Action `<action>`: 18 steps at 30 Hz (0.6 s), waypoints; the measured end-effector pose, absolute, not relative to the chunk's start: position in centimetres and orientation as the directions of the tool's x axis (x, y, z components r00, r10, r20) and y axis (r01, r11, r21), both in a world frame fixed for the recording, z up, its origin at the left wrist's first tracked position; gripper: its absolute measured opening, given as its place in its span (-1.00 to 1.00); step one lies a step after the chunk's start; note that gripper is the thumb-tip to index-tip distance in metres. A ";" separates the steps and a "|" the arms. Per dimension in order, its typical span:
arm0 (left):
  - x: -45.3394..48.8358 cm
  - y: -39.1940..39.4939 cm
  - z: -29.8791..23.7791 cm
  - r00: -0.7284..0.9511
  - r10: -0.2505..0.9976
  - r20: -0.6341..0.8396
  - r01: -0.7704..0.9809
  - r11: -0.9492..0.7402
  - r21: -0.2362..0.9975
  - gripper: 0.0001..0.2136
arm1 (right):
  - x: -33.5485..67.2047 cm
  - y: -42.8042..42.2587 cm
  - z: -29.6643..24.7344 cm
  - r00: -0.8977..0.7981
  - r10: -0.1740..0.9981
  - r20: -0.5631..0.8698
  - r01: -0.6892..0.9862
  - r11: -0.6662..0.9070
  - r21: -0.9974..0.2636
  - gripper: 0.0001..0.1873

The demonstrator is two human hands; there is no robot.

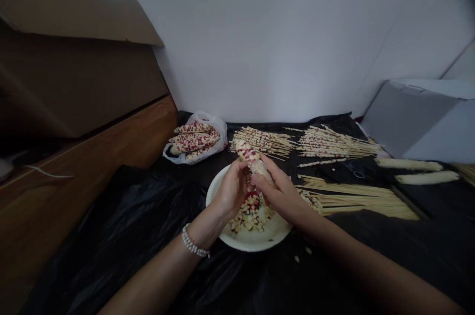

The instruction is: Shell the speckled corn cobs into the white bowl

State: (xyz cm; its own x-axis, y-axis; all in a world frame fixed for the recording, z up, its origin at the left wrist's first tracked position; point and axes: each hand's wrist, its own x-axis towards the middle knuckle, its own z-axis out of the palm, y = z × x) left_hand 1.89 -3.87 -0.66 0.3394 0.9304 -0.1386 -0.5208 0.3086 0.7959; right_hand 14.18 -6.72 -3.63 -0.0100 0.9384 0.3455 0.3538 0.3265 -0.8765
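Both my hands hold one red-and-white corn cob [247, 152] above a white plate [252, 241]. My left hand [232, 190], with a bead bracelet on the wrist, pinches the cob's kernelled side with its thumb. My right hand [279, 191] is wrapped round the cob's stripped lower end. Loose red and pale kernels [249, 215] lie heaped on the plate under the hands. A few kernels [302, 254] lie on the black sheet beside the plate.
A plastic bag of corn cobs [195, 140] lies at the back left. Kernel-threaded skewers [326, 142] lie in piles behind the plate, bare bamboo skewers [356, 198] to the right. Two stripped cobs [415, 170] lie far right. Cardboard boxes [74, 52] stand left, a grey box [419, 117] right.
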 end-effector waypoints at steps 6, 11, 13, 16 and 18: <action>1.7 -3.8 -1.1 0.313 0.940 -0.136 -0.514 0.288 0.808 -0.95 | 14.1 -6.7 -4.2 -0.039 0.935 0.351 0.331 0.344 -0.879 -0.40; 1.7 -3.9 -0.9 0.313 0.938 -0.147 -0.504 0.295 0.812 -0.95 | 14.1 -6.5 -4.4 -0.054 0.952 0.302 0.277 0.305 -0.911 -0.39; 1.7 -4.0 -0.7 0.338 0.930 -0.142 -0.509 0.308 0.804 -0.95 | 14.1 -6.5 -4.3 -0.056 0.965 0.256 0.250 0.262 -0.932 -0.37; 1.8 -4.0 -0.5 0.348 0.928 -0.133 -0.517 0.308 0.799 -0.94 | 14.2 -6.4 -4.2 -0.040 0.962 0.271 0.278 0.272 -0.921 -0.35; 1.8 -3.9 -0.7 0.334 0.932 -0.138 -0.500 0.299 0.813 -0.93 | 14.2 -6.5 -4.1 -0.023 0.950 0.313 0.322 0.303 -0.897 -0.37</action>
State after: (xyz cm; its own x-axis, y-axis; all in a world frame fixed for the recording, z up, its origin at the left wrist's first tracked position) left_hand 1.84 -3.94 -0.69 0.3343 0.9323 -0.1379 -0.5000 0.2995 0.8126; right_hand 14.21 -6.47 -4.11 -0.0234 0.9496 0.3127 0.3224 0.3033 -0.8967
